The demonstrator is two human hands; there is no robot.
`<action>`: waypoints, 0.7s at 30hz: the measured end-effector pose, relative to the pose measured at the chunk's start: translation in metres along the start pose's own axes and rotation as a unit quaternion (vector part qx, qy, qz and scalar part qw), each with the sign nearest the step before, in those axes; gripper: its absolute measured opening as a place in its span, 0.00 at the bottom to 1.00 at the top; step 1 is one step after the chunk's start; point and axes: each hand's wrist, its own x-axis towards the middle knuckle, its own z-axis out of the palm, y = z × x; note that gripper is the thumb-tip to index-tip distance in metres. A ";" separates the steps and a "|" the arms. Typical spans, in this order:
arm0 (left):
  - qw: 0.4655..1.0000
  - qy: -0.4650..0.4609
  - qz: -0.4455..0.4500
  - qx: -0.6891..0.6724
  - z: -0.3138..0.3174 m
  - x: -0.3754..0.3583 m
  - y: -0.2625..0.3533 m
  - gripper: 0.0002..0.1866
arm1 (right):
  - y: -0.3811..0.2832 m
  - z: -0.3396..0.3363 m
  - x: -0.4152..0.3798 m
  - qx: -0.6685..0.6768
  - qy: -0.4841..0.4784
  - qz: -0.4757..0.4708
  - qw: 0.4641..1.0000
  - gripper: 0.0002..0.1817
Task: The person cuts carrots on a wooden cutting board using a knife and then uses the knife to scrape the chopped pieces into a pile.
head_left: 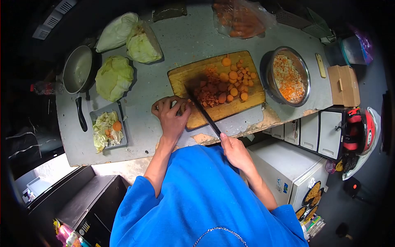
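Observation:
A knife (205, 116) is gripped in my right hand (235, 152), its dark blade slanting up and left across a wooden cutting board (224, 113). Beside the blade, on the board's lower left edge, rests my left hand (172, 115). Its fingers are bent and apart, and I see nothing held in them; the space under the palm is hidden. Finely diced carrot (205, 99) lies against the blade's right side. Thicker carrot rounds and chunks (233, 75) spread over the right part of the board.
To the right stands a metal bowl (290, 76) of chopped orange and pale pieces. Cabbages (114, 78), a handled pan (77, 70) and a grey tray of scraps (119, 142) sit on the left. A bag of carrots (242, 20) lies at the back.

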 end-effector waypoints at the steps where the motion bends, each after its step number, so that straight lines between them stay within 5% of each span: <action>1: 1.000 -0.001 -0.008 -0.007 0.002 -0.002 -0.002 0.07 | -0.006 0.002 -0.002 -0.011 0.040 -0.034 0.999 0.30; 17: 1.000 0.002 -0.011 -0.023 0.005 -0.003 -0.001 0.07 | -0.008 0.019 -0.007 -0.189 0.077 0.004 0.979 0.27; 20: 1.000 0.002 -0.005 -0.025 0.007 -0.003 -0.002 0.07 | 0.017 0.011 0.005 -0.078 0.096 -0.101 0.987 0.30; 21: 1.000 0.005 -0.002 -0.026 0.006 -0.001 -0.001 0.07 | 0.017 0.002 0.008 0.050 -0.013 0.013 0.999 0.31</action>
